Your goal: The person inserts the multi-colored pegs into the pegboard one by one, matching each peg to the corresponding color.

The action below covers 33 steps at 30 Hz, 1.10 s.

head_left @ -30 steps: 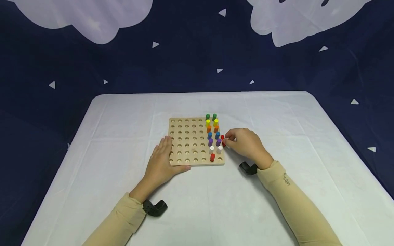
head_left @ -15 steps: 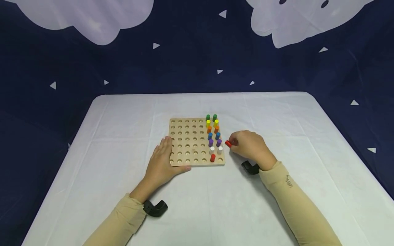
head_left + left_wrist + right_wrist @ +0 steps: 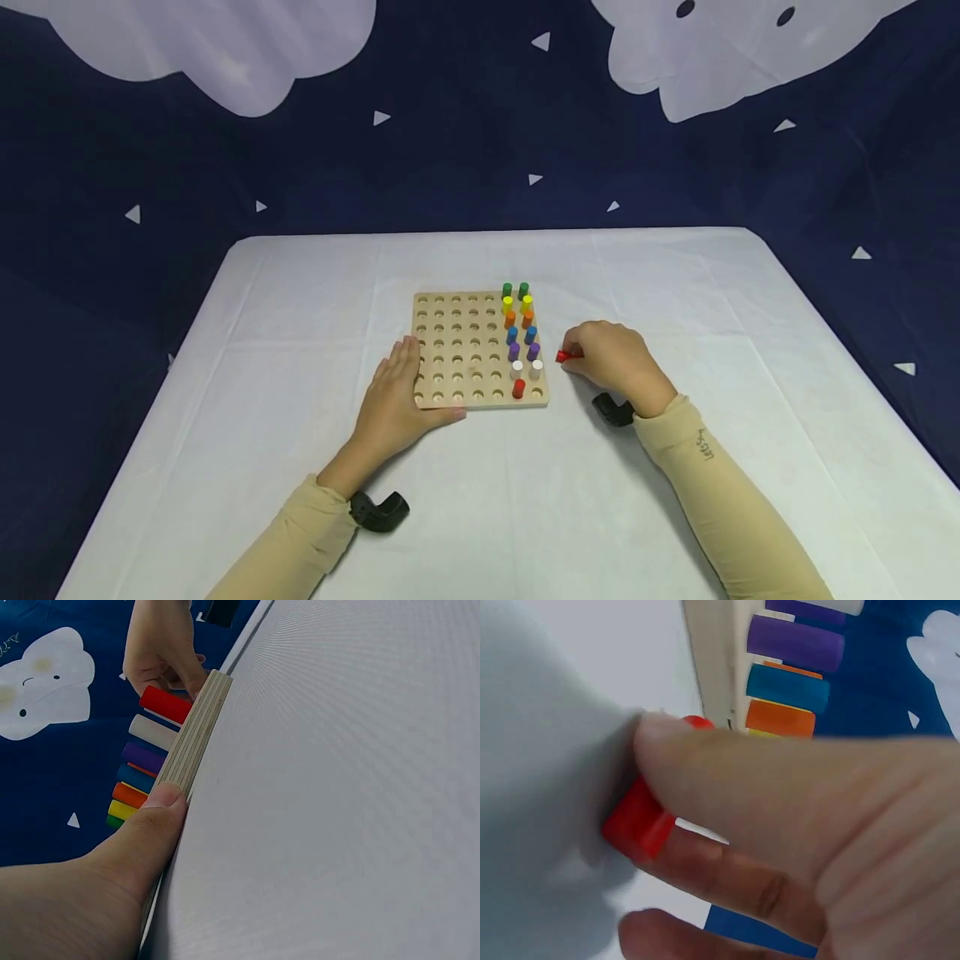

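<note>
A square wooden pegboard (image 3: 455, 367) lies on the table, with two columns of coloured pegs standing along its right side. Green, yellow, orange, blue, purple and white pegs pair up row by row; a single red peg (image 3: 518, 389) stands in the front row, left of an empty hole. My left hand (image 3: 390, 396) rests on the board's left edge with straight fingers, its thumb (image 3: 150, 829) along the front edge. Just right of the board, my right hand (image 3: 611, 358) pinches another red peg (image 3: 639, 821) between thumb and fingers, low over the tablecloth; the thumb partly covers it.
A white cloth covers the table (image 3: 480, 500). Behind it hangs a dark blue curtain (image 3: 450, 167) with clouds and small triangles. Black wrist devices (image 3: 380, 511) sit under both sleeves, close to the tabletop.
My right hand has drawn the red peg a little to the right, away from the board's edge, and the peg has turned from near upright to lying sideways. The left hand stays put.
</note>
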Each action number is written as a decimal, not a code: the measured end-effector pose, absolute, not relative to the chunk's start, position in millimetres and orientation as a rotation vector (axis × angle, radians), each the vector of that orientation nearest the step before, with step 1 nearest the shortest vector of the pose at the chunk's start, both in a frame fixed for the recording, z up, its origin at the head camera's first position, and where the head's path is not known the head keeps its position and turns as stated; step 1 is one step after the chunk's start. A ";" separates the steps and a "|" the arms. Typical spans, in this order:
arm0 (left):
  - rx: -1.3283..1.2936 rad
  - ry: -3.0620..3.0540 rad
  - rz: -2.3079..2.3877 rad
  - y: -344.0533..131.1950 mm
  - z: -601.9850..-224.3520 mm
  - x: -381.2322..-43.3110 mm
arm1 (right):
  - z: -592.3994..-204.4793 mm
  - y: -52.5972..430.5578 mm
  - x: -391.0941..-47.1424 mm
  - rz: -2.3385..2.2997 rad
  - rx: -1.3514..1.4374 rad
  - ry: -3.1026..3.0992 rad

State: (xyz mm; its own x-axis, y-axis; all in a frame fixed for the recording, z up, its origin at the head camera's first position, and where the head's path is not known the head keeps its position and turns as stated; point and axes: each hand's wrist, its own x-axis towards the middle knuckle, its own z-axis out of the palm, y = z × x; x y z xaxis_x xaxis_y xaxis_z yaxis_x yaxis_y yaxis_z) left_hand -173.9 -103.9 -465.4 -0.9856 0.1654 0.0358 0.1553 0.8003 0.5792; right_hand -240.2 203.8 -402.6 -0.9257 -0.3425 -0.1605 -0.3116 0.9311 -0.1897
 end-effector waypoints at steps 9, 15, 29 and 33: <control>0.256 2.964 0.954 -104.6 -468.9 -174.2 | -388.1 210.1 -239.7 -0.610 -0.522 2.717; 0.254 2.961 0.950 -104.8 -467.2 -174.3 | -383.4 207.0 -236.9 -0.907 -0.616 2.469; 0.255 2.959 0.948 -103.9 -467.0 -174.8 | -388.5 186.6 -224.0 -0.819 -0.677 2.513; 0.257 2.962 0.947 -103.9 -467.0 -174.7 | -386.7 185.1 -221.7 -0.768 -0.678 2.543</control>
State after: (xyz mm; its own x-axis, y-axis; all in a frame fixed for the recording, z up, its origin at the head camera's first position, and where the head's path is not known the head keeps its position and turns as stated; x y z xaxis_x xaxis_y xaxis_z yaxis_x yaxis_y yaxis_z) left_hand -174.7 -103.9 -467.0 -0.9862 0.1628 0.0301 0.1501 0.8023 0.5778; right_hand -221.7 185.1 -386.7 -0.8036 -0.5499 -0.2279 -0.3320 0.7318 -0.5951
